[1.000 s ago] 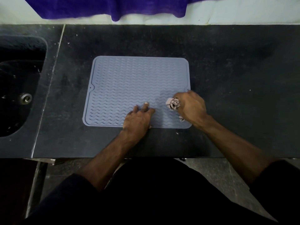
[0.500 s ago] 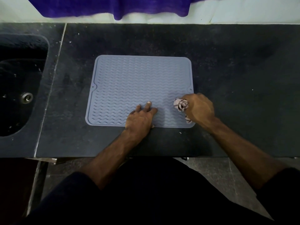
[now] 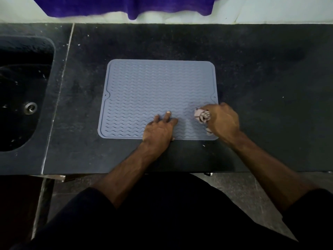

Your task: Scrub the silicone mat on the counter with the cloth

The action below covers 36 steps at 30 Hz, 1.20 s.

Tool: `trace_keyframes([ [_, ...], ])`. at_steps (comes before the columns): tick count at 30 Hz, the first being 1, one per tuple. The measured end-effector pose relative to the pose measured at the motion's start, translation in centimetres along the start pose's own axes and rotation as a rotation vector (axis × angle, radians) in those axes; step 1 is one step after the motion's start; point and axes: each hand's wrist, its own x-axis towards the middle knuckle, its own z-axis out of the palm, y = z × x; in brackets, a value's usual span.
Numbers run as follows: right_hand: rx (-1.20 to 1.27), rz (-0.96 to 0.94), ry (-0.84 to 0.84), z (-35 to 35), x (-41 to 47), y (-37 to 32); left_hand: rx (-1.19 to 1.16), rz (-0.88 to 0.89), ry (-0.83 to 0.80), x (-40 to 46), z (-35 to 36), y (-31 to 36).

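Note:
A grey-blue silicone mat with wavy ridges lies flat on the dark counter. My left hand presses on the mat's near edge with straight, spread fingers. My right hand grips a bunched white patterned cloth at the mat's near right corner. The cloth sticks out past my knuckles and touches the mat; part of it is hidden under my hand.
A dark sink with a metal drain is set into the counter at the left. A purple cloth hangs on the white wall behind. The counter's front edge runs just below my wrists.
My right hand with the cloth has shifted slightly away from me and to the right along the mat's right side. My left hand has stayed pressed on the near edge.

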Motion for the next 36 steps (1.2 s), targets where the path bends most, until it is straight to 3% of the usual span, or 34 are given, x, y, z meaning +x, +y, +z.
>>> trace_keyframes([
  [10, 0.005, 0.050, 0.042, -0.6, 0.0, -0.8, -0.101, 0.025, 0.046, -0.9, 0.7, -1.5],
  [17, 0.182, -0.196, 0.030, -1.1, 1.4, -7.5, -0.126, -0.146, 0.118, -3.1, 1.5, -5.9],
  [21, 0.084, -0.311, -0.084, 1.2, 2.6, -12.8, -0.093, -0.159, 0.120, -3.0, 1.6, -5.8],
  [31, 0.052, -0.119, -0.029, 0.4, 1.3, -6.8, -0.084, -0.139, 0.034, -2.6, 0.9, -6.4],
  [36, 0.187, -0.215, -0.013, 0.9, 2.4, -10.9, -0.098, -0.134, 0.033, -2.5, 0.9, -6.1],
])
